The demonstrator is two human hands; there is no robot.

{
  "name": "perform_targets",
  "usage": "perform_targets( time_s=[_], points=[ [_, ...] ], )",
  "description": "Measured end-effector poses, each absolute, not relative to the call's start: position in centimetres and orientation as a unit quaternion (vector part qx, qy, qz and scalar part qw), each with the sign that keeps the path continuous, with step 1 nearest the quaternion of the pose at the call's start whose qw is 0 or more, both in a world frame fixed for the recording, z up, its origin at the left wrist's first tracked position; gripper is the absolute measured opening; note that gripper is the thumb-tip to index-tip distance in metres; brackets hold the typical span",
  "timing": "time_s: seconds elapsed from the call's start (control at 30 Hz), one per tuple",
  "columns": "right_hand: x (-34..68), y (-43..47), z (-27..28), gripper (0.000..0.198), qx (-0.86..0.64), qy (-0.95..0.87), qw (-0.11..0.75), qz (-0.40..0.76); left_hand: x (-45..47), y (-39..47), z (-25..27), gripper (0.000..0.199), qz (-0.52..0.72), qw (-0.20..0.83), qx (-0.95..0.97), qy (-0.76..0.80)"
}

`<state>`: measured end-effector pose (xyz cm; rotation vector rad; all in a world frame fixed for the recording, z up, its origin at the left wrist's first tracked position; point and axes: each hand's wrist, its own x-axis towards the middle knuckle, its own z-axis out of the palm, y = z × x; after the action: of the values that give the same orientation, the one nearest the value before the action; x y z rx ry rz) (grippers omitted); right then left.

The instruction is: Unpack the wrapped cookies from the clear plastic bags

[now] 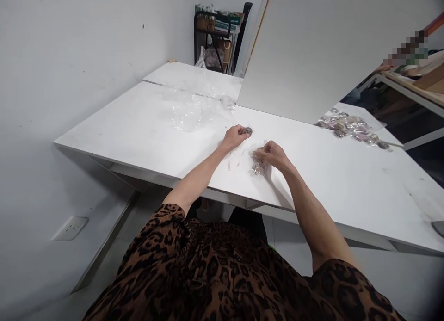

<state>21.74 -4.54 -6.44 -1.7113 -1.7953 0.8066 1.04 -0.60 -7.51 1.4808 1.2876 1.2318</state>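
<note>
My left hand [234,138] is closed round a small dark, speckled bundle [247,131] that looks wrapped in clear film; its exact kind is too small to make out. To the right and a little nearer to me, my right hand [274,155] pinches the top of a clear plastic packet [258,166] with brownish pieces inside. The packet rests on the white table [138,126]. Between the hands and the near edge lie faint crumbs or smears [229,164].
Crumpled clear plastic bags [190,110] spread over the table's back left. At the far right is a pile of small wrapped packets [354,126]. A tall white panel [294,48] stands at the back edge. Behind is a dark shelf [212,32] with boxes; a wall [69,57] borders the left.
</note>
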Motion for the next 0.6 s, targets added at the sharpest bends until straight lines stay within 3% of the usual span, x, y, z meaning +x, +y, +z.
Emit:
perform_targets(
  time_s=[0.2,0.27,0.37,0.5,0.6],
  points=[
    [23.1,-4.7,-6.1,0.088,-0.604,-0.543,0.436,0.387,0.7,-0.6,-7.2,0.015,0.505,0.478,0.556,0.456],
    [24.8,-5.1,-6.1,0.082,-0.583,-0.486,0.504,0.411,0.7,-1.0,-6.7,0.024,0.474,0.553,0.582,0.362],
    [27.9,-6.3,-6.1,0.062,-0.547,-0.413,0.574,0.448,1.3,-2.3,-6.0,0.038,0.334,0.621,0.673,0.223],
    [31.6,-9.2,-6.6,0.048,-0.544,-0.334,0.607,0.473,2.5,-4.1,-5.7,0.039,0.133,0.539,0.805,0.208],
    [33.4,-12.0,-7.5,0.046,-0.565,-0.302,0.573,0.511,2.8,-4.6,-5.7,0.046,0.089,0.447,0.859,0.233]
  ],
)
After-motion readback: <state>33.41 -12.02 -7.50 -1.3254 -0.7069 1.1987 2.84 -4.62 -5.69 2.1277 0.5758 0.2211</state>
